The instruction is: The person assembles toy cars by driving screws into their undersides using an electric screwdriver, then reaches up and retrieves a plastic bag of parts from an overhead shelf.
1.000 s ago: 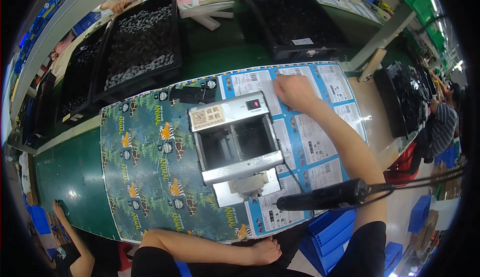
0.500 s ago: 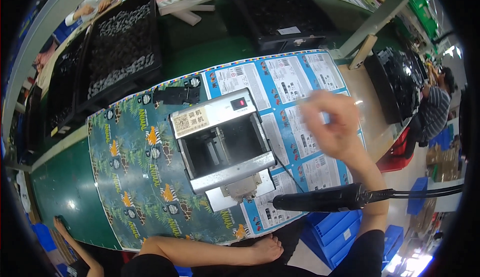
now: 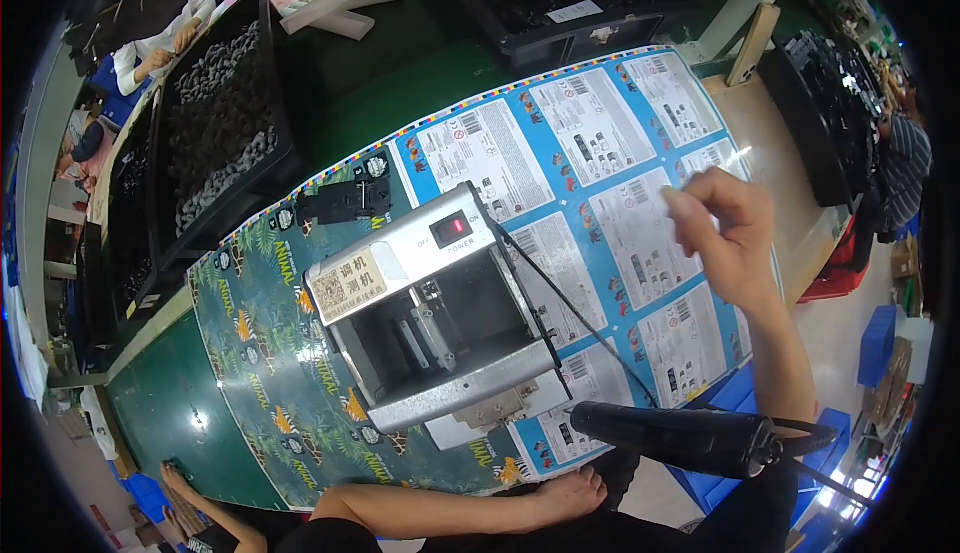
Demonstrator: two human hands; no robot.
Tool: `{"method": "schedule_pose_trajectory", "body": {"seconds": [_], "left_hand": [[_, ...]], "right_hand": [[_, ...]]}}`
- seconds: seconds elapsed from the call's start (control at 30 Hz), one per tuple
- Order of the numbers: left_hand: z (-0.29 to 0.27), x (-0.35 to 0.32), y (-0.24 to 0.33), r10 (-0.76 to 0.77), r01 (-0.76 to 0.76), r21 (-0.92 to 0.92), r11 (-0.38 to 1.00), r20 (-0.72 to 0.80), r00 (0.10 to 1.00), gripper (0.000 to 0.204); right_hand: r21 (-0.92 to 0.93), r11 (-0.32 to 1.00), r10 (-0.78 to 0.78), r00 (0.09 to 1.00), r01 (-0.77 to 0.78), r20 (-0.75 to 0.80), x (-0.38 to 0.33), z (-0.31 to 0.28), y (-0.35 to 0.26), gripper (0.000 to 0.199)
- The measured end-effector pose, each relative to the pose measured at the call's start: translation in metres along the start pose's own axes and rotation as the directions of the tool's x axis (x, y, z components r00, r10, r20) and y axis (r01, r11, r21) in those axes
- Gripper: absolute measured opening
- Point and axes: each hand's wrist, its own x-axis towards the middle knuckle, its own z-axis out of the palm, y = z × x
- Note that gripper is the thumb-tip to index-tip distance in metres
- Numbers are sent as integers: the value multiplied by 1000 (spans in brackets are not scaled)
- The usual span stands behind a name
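Observation:
My right hand [image 3: 735, 243] is raised over the printed sheet at the right, clear of the machine. Its fingers are bent and the thumb tip comes close to the forefinger; whether something tiny is between them cannot be made out. My left hand [image 3: 575, 494] rests low by the table's front edge, fingers curled, their inner side hidden. Between the hands stands a silver and black screw feeder [image 3: 430, 323] with a lit red switch and an open top. A black electric screwdriver [image 3: 670, 438] hangs right of it, held by neither hand. Dark plastic parts [image 3: 350, 198] lie behind the feeder.
Printed sheets [image 3: 640, 223] cover the green table [image 3: 190, 413]. Black bins [image 3: 215, 123] of grey and dark pieces stand far left, with more bins [image 3: 820, 123] at right. Blue crates [image 3: 700, 483] sit below. Other people work at the far left, right and lower left.
The head view has shifted and turned. My right hand appears farther right, its fingers sharper than before. The screwdriver now hangs lower, its rear end tilted down. My left hand keeps its place by the table edge.

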Motion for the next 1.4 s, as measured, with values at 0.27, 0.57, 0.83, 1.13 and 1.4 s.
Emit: {"method": "schedule_pose_trajectory", "body": {"seconds": [0.27,0.57,0.83,1.13,1.4], "left_hand": [[-5,5,3,49,-48,-37,998,33,998,20],[-186,-14,5,340,-389,-456,801,-189,921,34],[-527,-152,-71,-103,61,-109,992,-991,-85,25],[-678,-213,-178,-342,783,-483,392,-867,-363,78],[-682,-206,-215,16,746,-432,507,-861,-509,30]], "right_hand": [[-600,795,-155,986,89,-58,-71,-6,65,28],[-560,823,-227,959,94,-172,-78,8,72,33],[-589,807,-193,961,41,-197,-87,-6,78,29],[-583,810,-235,949,71,-211,-82,2,81,35],[-623,782,-195,949,-2,-248,-83,-1,80,34]]}}
